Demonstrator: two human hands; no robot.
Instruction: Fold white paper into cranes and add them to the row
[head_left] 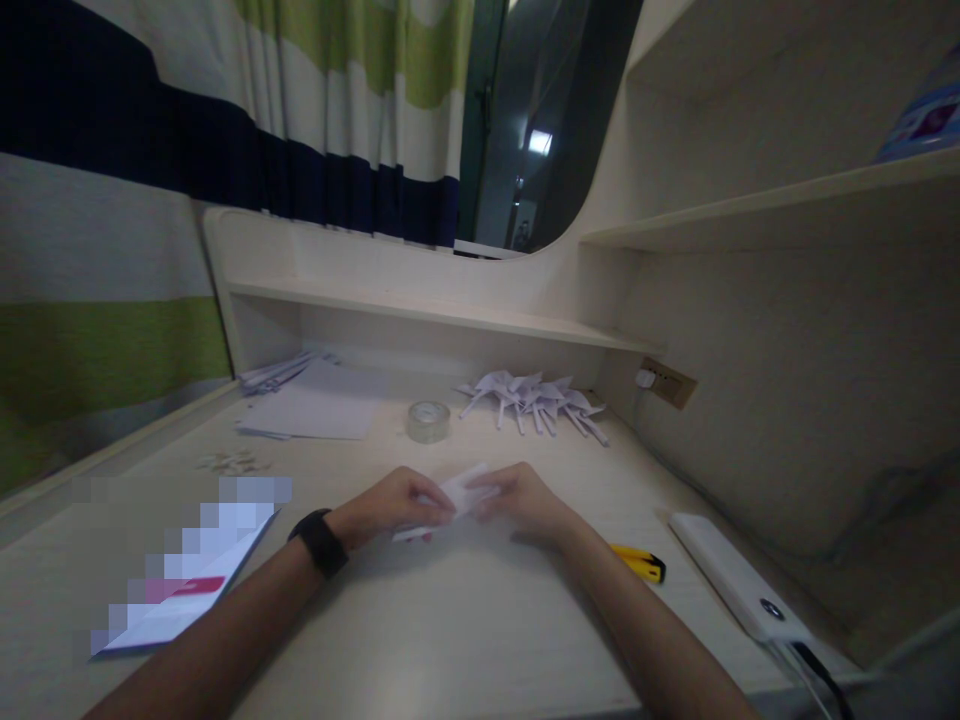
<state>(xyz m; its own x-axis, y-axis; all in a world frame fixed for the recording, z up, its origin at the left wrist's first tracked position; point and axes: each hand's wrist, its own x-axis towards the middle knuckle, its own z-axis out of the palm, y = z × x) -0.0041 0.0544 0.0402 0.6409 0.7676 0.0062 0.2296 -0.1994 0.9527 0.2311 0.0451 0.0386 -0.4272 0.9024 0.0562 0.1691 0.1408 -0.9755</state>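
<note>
Over the middle of the desk, a folded piece of white paper (pixel 463 490) is pinched between both hands. My left hand (pixel 409 502), with a black watch on the wrist, grips its left end. On its right end are the closed fingers of my right hand (pixel 517 497), slightly blurred. Beyond the hands stands a clear roll of tape (pixel 428 424). Several white paper pinwheels (pixel 529 395) with rolled paper sticks lie in a pile at the back right. A yellow utility knife (pixel 639 563) lies by my right forearm, partly hidden by it.
White paper sheets (pixel 319 405) are stacked at the back left. Small pale scraps (pixel 234 463) lie before them. A partly pixelated flat item (pixel 187 590) is beside my left forearm. A long white device (pixel 731 575) with cables lies by the right wall, below a socket (pixel 667 382).
</note>
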